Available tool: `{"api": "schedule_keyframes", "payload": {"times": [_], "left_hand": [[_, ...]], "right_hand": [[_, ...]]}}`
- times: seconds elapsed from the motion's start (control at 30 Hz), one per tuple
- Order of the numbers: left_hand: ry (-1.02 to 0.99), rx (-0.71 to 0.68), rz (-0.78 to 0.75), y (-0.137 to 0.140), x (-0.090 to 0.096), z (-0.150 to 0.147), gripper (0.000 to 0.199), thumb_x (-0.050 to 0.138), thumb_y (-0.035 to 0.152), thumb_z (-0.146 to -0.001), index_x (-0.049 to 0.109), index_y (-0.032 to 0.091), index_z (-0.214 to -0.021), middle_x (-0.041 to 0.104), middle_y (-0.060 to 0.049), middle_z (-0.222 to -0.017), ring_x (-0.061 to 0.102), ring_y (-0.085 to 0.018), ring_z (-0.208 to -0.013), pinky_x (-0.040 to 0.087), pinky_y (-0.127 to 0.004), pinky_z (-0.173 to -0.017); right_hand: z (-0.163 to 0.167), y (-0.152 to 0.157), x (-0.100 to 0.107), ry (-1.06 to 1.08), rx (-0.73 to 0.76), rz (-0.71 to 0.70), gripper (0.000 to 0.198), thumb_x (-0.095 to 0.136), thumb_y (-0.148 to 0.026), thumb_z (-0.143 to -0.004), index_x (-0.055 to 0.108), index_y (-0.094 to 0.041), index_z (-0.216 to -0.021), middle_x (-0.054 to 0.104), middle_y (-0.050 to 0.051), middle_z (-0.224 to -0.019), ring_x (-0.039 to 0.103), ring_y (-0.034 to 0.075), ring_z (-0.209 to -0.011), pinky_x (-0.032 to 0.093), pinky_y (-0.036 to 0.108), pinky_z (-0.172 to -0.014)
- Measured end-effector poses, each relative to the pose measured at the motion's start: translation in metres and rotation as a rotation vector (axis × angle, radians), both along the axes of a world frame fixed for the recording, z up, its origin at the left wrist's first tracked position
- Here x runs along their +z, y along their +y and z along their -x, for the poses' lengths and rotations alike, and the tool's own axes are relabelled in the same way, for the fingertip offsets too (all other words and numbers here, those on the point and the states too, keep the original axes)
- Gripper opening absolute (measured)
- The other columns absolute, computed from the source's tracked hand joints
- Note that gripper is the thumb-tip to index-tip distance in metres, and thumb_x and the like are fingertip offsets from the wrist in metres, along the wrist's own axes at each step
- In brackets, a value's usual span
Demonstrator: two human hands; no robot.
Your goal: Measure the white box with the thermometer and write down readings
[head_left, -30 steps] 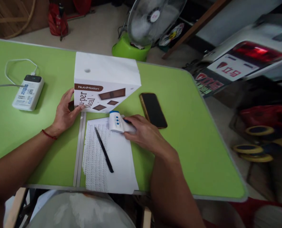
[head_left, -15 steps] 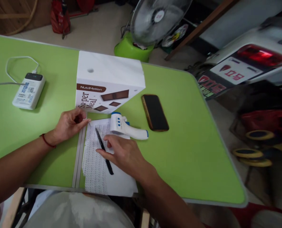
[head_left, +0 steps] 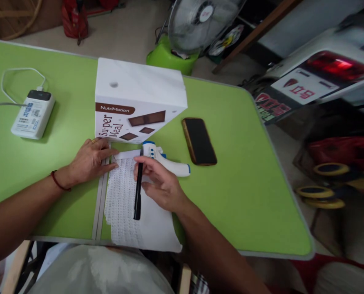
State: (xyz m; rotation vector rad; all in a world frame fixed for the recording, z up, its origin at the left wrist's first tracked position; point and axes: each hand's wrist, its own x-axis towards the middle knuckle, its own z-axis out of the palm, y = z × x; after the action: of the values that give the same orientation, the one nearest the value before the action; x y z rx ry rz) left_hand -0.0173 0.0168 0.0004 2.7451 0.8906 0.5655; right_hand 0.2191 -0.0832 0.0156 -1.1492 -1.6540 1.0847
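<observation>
A sheet of paper (head_left: 157, 222) covered with handwriting on its left part lies before me; a strip along its top edge looks folded over. My left hand (head_left: 91, 161) rests at the paper's upper left corner, thumb and index finger stretched out and apart, tips touching it. Held in the fingers of my right hand (head_left: 161, 181) is a black pen (head_left: 138, 198), slanting above the writing with its narrow end toward the far side. A white and blue infrared thermometer (head_left: 172, 166) lies just beyond that hand, overlapping the paper's far edge.
Behind the paper stands a white NutriMotion box (head_left: 141, 81). A phone (head_left: 200, 141) lies to the right on the green table (head_left: 246, 196). At left sits a white power bank (head_left: 34, 116) with a cable. A fan (head_left: 204, 20) and a scooter (head_left: 325, 73) are beyond the table.
My right hand has picked up the pen, which lay slanted on the paper and now points more straight away from me. My left thumb and index finger have spread apart.
</observation>
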Motion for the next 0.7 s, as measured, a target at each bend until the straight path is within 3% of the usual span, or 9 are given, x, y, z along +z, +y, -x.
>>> {"api": "schedule_keyframes", "payload": {"times": [0.1, 0.17, 0.23, 0.3, 0.37, 0.53, 0.7], "left_hand": [[0.015, 0.016, -0.008, 0.000, 0.000, -0.001, 0.031, 0.080, 0.037, -0.088, 0.075, 0.020, -0.114, 0.069, -0.009, -0.096, 0.066, -0.028, -0.089, 0.048, -0.039, -0.075], [0.027, 0.029, -0.015, 0.000, -0.001, -0.001, 0.030, 0.080, 0.038, -0.089, 0.074, 0.020, -0.113, 0.069, -0.009, -0.097, 0.066, -0.028, -0.090, 0.048, -0.039, -0.076], [0.032, 0.030, -0.028, 0.000, -0.002, -0.001, 0.032, 0.078, 0.039, -0.090, 0.073, 0.021, -0.116, 0.069, -0.009, -0.098, 0.066, -0.028, -0.090, 0.047, -0.038, -0.075], [0.032, -0.003, -0.039, 0.000, -0.001, -0.001, 0.033, 0.075, 0.038, -0.093, 0.072, 0.022, -0.122, 0.069, -0.009, -0.098, 0.065, -0.027, -0.088, 0.045, -0.038, -0.074], [0.037, -0.046, -0.055, -0.001, 0.000, -0.001, 0.031, 0.072, 0.035, -0.095, 0.072, 0.023, -0.124, 0.068, -0.008, -0.096, 0.064, -0.025, -0.086, 0.043, -0.037, -0.073], [0.053, -0.035, -0.078, -0.004, 0.003, -0.002, 0.026, 0.073, 0.035, -0.094, 0.076, 0.023, -0.117, 0.067, -0.008, -0.094, 0.062, -0.026, -0.084, 0.040, -0.038, -0.074], [0.048, -0.011, -0.012, -0.003, 0.001, -0.002, 0.033, 0.079, 0.040, -0.089, 0.075, 0.024, -0.118, 0.067, -0.007, -0.097, 0.062, -0.026, -0.088, 0.039, -0.037, -0.077]], "right_hand": [[0.008, -0.001, -0.008, 0.160, -0.132, -0.024, 0.028, 0.071, -0.045, -0.087, 0.059, -0.029, -0.106, 0.059, -0.002, -0.079, 0.058, 0.016, -0.069, 0.051, 0.031, -0.063], [0.014, -0.001, -0.013, 0.180, -0.177, -0.022, 0.036, 0.061, -0.063, -0.090, 0.060, -0.027, -0.093, 0.053, -0.003, -0.070, 0.051, 0.015, -0.060, 0.046, 0.030, -0.056], [0.019, 0.000, -0.016, 0.139, -0.148, 0.000, 0.051, 0.045, -0.072, -0.095, 0.066, -0.026, -0.092, 0.054, -0.002, -0.067, 0.050, 0.015, -0.058, 0.046, 0.032, -0.055], [0.021, 0.001, -0.016, 0.066, -0.138, 0.027, 0.052, 0.042, -0.067, -0.097, 0.072, -0.025, -0.097, 0.060, 0.000, -0.071, 0.053, 0.015, -0.060, 0.049, 0.033, -0.058], [0.022, 0.003, -0.017, 0.019, -0.209, 0.041, 0.039, 0.048, -0.055, -0.097, 0.074, -0.025, -0.096, 0.063, 0.000, -0.073, 0.056, 0.015, -0.060, 0.051, 0.032, -0.060], [0.022, 0.009, -0.022, -0.011, -0.402, 0.014, 0.014, 0.060, -0.030, -0.080, 0.073, -0.026, -0.087, 0.073, 0.000, -0.075, 0.064, 0.015, -0.063, 0.055, 0.031, -0.063], [0.024, 0.011, -0.027, -0.046, -0.506, 0.029, 0.012, 0.061, -0.026, -0.072, 0.069, -0.026, -0.081, 0.072, -0.002, -0.067, 0.061, 0.014, -0.055, 0.052, 0.028, -0.053]]}}
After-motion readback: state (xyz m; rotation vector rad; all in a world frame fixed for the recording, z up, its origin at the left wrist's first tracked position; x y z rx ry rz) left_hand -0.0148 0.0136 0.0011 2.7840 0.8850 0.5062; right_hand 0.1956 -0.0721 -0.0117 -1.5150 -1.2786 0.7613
